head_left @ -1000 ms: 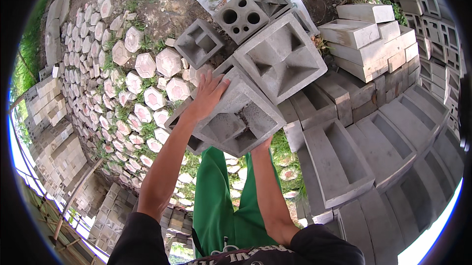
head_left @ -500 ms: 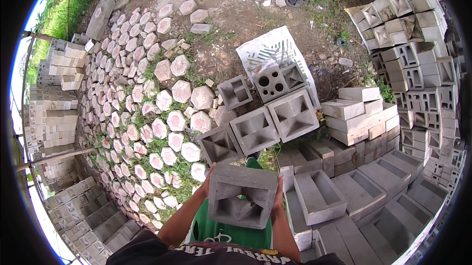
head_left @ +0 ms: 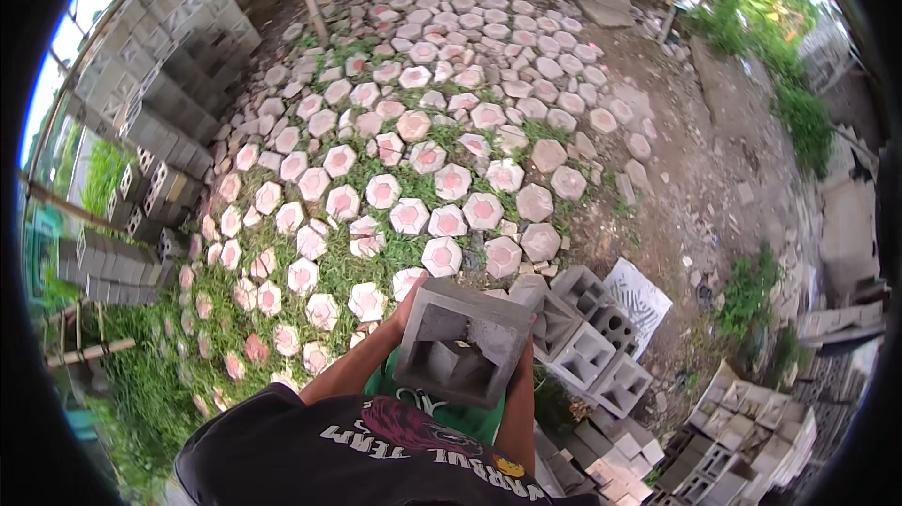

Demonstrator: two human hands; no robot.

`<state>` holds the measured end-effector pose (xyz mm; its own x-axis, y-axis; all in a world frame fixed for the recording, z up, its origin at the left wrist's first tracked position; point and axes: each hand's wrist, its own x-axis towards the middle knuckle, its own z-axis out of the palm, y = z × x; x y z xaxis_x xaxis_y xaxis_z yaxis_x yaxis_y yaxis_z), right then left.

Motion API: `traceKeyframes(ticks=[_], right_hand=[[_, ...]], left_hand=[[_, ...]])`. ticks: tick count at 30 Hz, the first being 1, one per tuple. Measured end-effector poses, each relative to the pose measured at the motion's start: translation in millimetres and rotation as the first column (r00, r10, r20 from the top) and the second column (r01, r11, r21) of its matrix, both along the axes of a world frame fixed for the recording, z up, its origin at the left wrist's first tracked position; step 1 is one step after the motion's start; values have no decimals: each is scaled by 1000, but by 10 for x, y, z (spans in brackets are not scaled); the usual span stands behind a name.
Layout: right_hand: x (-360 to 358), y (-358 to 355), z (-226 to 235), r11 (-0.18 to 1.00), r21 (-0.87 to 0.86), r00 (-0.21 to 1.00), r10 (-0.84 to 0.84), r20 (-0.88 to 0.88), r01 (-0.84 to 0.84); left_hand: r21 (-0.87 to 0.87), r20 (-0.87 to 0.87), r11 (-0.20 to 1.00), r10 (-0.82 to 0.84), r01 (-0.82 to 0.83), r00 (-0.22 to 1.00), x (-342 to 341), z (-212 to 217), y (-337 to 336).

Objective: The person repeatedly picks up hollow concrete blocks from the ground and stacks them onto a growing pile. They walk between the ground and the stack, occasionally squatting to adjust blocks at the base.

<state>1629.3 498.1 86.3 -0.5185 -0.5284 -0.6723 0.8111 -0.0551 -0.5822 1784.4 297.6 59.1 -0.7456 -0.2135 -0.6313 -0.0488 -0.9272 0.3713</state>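
- One grey block (head_left: 462, 344), hollow with a stepped recess in its face, sits low in the view, at about 6 o'clock from centre, carried in front of the person's chest above the green trousers (head_left: 442, 412).
- Both hands clamp it from the sides: the left hand (head_left: 406, 304) lies flat against its 9 o'clock side, fingers stretched along the upper corner; the right hand (head_left: 529, 356) presses the 3 o'clock side, mostly hidden behind the block, so how its fingers curl cannot be told.
- Two bare forearms run from the block down to a black printed shirt (head_left: 376, 450) at the lower edge.
- Just at 3 o'clock of the block, a cluster of similar hollow blocks (head_left: 587, 337) lies on the ground, with a white patterned sheet (head_left: 639, 295) beside them.
- More blocks are heaped at 4 o'clock (head_left: 742, 431).
- From 10 to 1 o'clock spreads a field of hexagonal pavers (head_left: 413, 186), pinkish in the middle, with grass between them.
- Stacks of grey blocks (head_left: 160, 102) line the 9 to 11 o'clock rim.
- Bare dirt (head_left: 695, 168) and green weeds fill the 2 to 3 o'clock side.
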Motion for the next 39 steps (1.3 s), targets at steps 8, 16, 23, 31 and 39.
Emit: traceKeyframes(ticks=[8, 16, 23, 31, 39], right_hand=[[858, -1738, 1, 848, -73, 851, 522, -54, -525], [1458, -2782, 20, 705, -93, 711, 699, -77, -703], [1951, -3858, -121, 579, -142, 592, 803, -70, -803], [2238, -5530, -400, 499, -185, 519, 851, -80, -847], [2552, -7339, -363, 418, -198, 441, 893, -91, -887]], left_hand=[[-305, 115, 901, 357, -309, 927, 1667, 602, -796], [-351, -2, 732, 623, -584, 782, 2452, 765, -1212], [-273, -56, 564, 799, -779, 598, 2998, 579, -1719], [-260, -69, 405, 898, -877, 435, 3218, 276, -3127], [-175, -88, 262, 956, -949, 280, 3369, 377, -4538]])
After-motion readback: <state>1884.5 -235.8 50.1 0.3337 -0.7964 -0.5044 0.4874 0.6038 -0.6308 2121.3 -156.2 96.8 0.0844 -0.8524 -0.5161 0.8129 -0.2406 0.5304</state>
